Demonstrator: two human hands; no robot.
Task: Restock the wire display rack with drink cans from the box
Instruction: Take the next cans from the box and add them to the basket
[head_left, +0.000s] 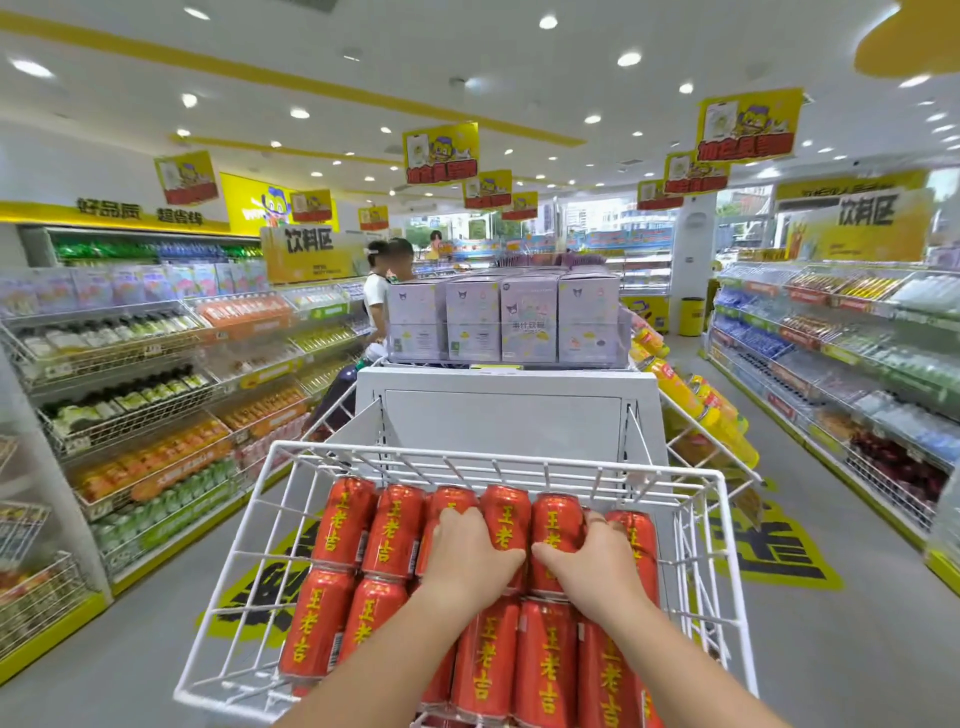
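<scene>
As fingers (451, 519) of the left hand (470, 561) and of the right hand (592, 564) curl over the far ends of red cans (345, 522) lying in rows at lower centre, inside the white wire rack (498, 458), a hard shove could knock neighbouring cans askew or jam one against the wires. No box shows.

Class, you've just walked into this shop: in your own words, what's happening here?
A person is stocking a white wire rack in a drinks aisle. The left hand and right hand both lie on red cans in the far row, fingers curled over their top ends. The cans lie on their sides in neat rows and fill most of the rack.
</scene>
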